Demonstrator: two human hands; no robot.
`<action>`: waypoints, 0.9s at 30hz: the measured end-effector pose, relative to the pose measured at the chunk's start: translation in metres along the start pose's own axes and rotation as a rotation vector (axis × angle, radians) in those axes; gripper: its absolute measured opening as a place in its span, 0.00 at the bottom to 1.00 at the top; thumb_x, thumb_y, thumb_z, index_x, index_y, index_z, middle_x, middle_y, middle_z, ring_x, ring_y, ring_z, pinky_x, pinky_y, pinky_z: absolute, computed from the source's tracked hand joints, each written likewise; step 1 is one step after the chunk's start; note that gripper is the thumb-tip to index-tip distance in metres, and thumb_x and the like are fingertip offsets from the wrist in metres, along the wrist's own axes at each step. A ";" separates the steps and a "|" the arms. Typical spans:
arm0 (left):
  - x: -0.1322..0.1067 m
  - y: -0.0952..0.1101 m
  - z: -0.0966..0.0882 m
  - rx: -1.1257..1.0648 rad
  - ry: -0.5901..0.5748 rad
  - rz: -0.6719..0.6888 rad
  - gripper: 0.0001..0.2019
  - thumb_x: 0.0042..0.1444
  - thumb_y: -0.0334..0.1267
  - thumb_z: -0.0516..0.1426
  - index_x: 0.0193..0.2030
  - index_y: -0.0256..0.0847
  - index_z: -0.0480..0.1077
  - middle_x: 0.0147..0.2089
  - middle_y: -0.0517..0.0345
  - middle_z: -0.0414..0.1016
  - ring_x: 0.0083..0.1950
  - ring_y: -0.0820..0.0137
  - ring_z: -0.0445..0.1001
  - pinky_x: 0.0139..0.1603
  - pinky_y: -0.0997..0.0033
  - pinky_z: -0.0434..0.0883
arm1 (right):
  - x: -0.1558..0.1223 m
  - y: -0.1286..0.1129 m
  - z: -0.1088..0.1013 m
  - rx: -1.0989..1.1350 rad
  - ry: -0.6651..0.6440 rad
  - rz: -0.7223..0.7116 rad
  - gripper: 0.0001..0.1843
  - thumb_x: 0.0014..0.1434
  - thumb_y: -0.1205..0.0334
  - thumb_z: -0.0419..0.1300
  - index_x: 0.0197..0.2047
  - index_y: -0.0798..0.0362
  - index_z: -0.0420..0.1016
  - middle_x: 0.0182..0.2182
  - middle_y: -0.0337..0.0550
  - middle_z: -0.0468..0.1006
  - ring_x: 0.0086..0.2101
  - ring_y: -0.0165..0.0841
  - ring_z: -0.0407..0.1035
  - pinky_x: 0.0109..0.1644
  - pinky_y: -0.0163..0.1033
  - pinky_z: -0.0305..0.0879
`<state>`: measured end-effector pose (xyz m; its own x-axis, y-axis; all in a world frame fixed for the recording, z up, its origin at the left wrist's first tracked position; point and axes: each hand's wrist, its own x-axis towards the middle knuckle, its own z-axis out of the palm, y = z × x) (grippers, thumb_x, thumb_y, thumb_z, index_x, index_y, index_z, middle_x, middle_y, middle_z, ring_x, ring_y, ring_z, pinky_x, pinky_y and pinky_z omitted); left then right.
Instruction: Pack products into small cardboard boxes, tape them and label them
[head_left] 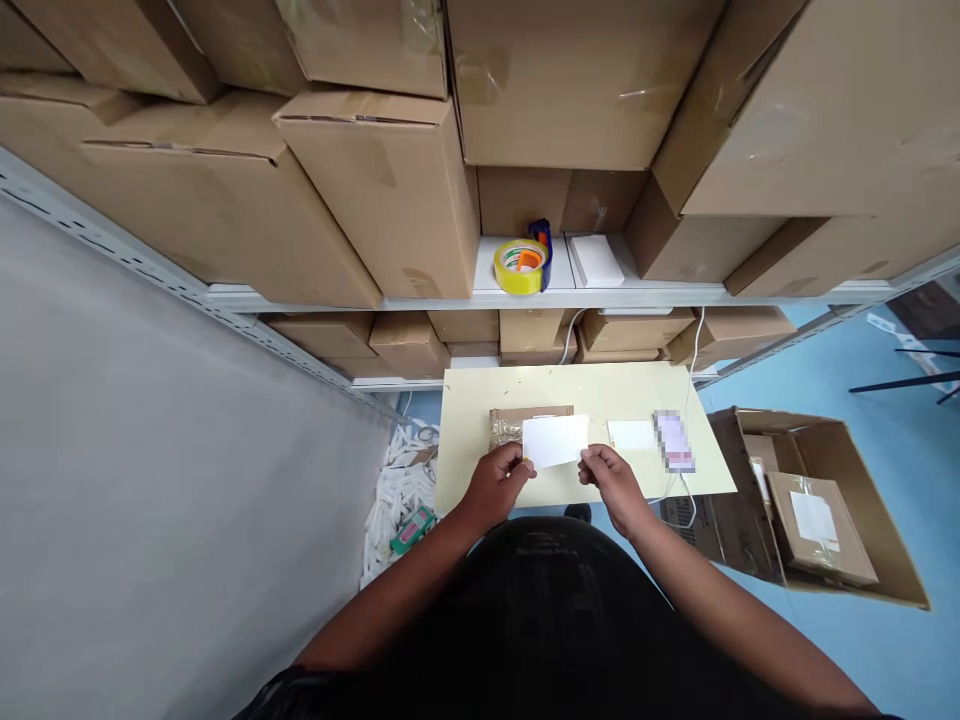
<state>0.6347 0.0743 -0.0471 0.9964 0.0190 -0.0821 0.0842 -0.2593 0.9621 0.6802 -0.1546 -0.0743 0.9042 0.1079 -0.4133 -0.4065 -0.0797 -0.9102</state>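
Currently holding a white rectangular paper sheet (pixel 556 441) above a pale yellow rectangular tabletop (pixel 463 440), using both bare hands. Pinching its lower left corner between thumb and fingers of the left hand (pixel 495 480), closed with just the sheet between. Gripping the lower right edge likewise with thumb and forefinger of the right hand (pixel 615 482), also closed on the paper. Partly covering, from this viewpoint, a brown cardboard parcel wrapped in clear tape (pixel 506 428); cannot tell whether touching it. Leaving a flat white rectangular pad (pixel 631 435) lying untouched beyond the right hand, just beside a pixel-blurred lilac rectangular object (pixel 674 441).
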 end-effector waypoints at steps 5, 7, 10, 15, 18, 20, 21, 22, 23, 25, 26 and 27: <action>0.022 -0.029 -0.002 0.318 0.104 -0.163 0.18 0.68 0.48 0.49 0.28 0.43 0.66 0.28 0.59 0.73 0.34 0.66 0.74 0.36 0.69 0.65 | 0.025 0.012 0.007 -0.334 0.046 -0.180 0.22 0.62 0.41 0.59 0.26 0.48 0.68 0.23 0.36 0.68 0.29 0.35 0.62 0.35 0.39 0.58; 0.032 -0.037 -0.004 0.580 0.109 -0.167 0.19 0.69 0.47 0.48 0.29 0.43 0.69 0.30 0.55 0.75 0.36 0.64 0.75 0.37 0.68 0.63 | 0.039 0.018 0.012 -0.513 0.047 -0.271 0.22 0.64 0.43 0.56 0.26 0.48 0.69 0.24 0.38 0.70 0.29 0.36 0.63 0.35 0.40 0.57; 0.043 -0.049 -0.005 0.849 0.074 -0.177 0.19 0.70 0.46 0.47 0.36 0.41 0.74 0.37 0.49 0.79 0.40 0.61 0.77 0.39 0.66 0.64 | 0.060 0.028 0.021 -0.798 0.038 -0.376 0.21 0.67 0.48 0.51 0.26 0.49 0.71 0.28 0.43 0.72 0.34 0.38 0.65 0.40 0.42 0.59; 0.055 -0.067 0.002 0.936 -0.041 -0.250 0.20 0.70 0.44 0.47 0.43 0.34 0.77 0.42 0.39 0.80 0.44 0.55 0.79 0.45 0.60 0.68 | 0.075 0.041 0.037 -1.212 0.077 -0.380 0.18 0.68 0.56 0.51 0.32 0.52 0.78 0.38 0.53 0.76 0.44 0.45 0.65 0.49 0.47 0.58; 0.059 -0.073 0.000 0.910 -0.014 -0.295 0.19 0.68 0.46 0.51 0.45 0.34 0.77 0.44 0.38 0.79 0.48 0.52 0.78 0.49 0.57 0.69 | 0.078 0.043 0.040 -1.233 0.149 -0.334 0.13 0.65 0.55 0.55 0.36 0.52 0.78 0.43 0.55 0.74 0.48 0.48 0.64 0.50 0.48 0.58; 0.057 -0.077 -0.005 0.867 0.092 -0.307 0.18 0.64 0.50 0.56 0.49 0.36 0.74 0.48 0.38 0.77 0.54 0.50 0.76 0.52 0.56 0.69 | 0.082 0.045 0.037 -1.139 0.230 -0.244 0.15 0.60 0.52 0.60 0.43 0.53 0.77 0.46 0.55 0.73 0.49 0.49 0.65 0.49 0.48 0.60; 0.055 -0.080 -0.008 0.824 0.162 -0.320 0.21 0.61 0.51 0.59 0.52 0.37 0.72 0.53 0.38 0.76 0.57 0.50 0.74 0.53 0.56 0.69 | 0.084 0.046 0.035 -1.055 0.258 -0.185 0.19 0.57 0.50 0.63 0.47 0.53 0.75 0.48 0.55 0.72 0.49 0.48 0.66 0.49 0.47 0.62; 0.052 -0.083 -0.010 0.760 0.220 -0.342 0.23 0.60 0.52 0.60 0.55 0.37 0.70 0.57 0.38 0.73 0.59 0.50 0.72 0.54 0.56 0.69 | 0.086 0.047 0.033 -0.949 0.256 -0.122 0.24 0.54 0.49 0.64 0.51 0.53 0.74 0.49 0.55 0.72 0.48 0.47 0.68 0.47 0.46 0.63; 0.049 -0.087 -0.012 0.672 0.245 -0.370 0.25 0.60 0.52 0.60 0.57 0.37 0.68 0.59 0.37 0.71 0.61 0.51 0.72 0.55 0.57 0.69 | 0.088 0.049 0.030 -0.830 0.228 -0.062 0.27 0.53 0.47 0.64 0.52 0.53 0.73 0.49 0.54 0.73 0.46 0.46 0.70 0.46 0.45 0.64; 0.042 -0.094 -0.013 0.467 0.190 -0.414 0.23 0.63 0.51 0.58 0.58 0.37 0.67 0.60 0.38 0.72 0.58 0.55 0.74 0.54 0.59 0.70 | 0.089 0.052 0.026 -0.607 0.124 0.022 0.27 0.55 0.43 0.62 0.51 0.52 0.73 0.45 0.48 0.76 0.42 0.41 0.72 0.44 0.42 0.65; 0.039 -0.096 -0.012 0.379 0.140 -0.420 0.22 0.64 0.50 0.56 0.57 0.37 0.68 0.58 0.40 0.74 0.56 0.57 0.75 0.54 0.60 0.70 | 0.088 0.053 0.024 -0.526 0.083 0.043 0.26 0.56 0.41 0.60 0.50 0.52 0.73 0.42 0.45 0.78 0.40 0.40 0.72 0.45 0.42 0.65; 0.036 -0.098 -0.011 0.316 0.105 -0.413 0.20 0.66 0.50 0.55 0.56 0.37 0.69 0.55 0.42 0.76 0.55 0.58 0.76 0.54 0.61 0.70 | 0.087 0.053 0.023 -0.473 0.064 0.050 0.25 0.58 0.40 0.58 0.48 0.51 0.74 0.40 0.42 0.78 0.39 0.39 0.72 0.45 0.41 0.65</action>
<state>0.6626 0.1106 -0.1412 0.8768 0.2736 -0.3953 0.4807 -0.4881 0.7284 0.7341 -0.1265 -0.1589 0.8973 0.0326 -0.4402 -0.3588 -0.5271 -0.7704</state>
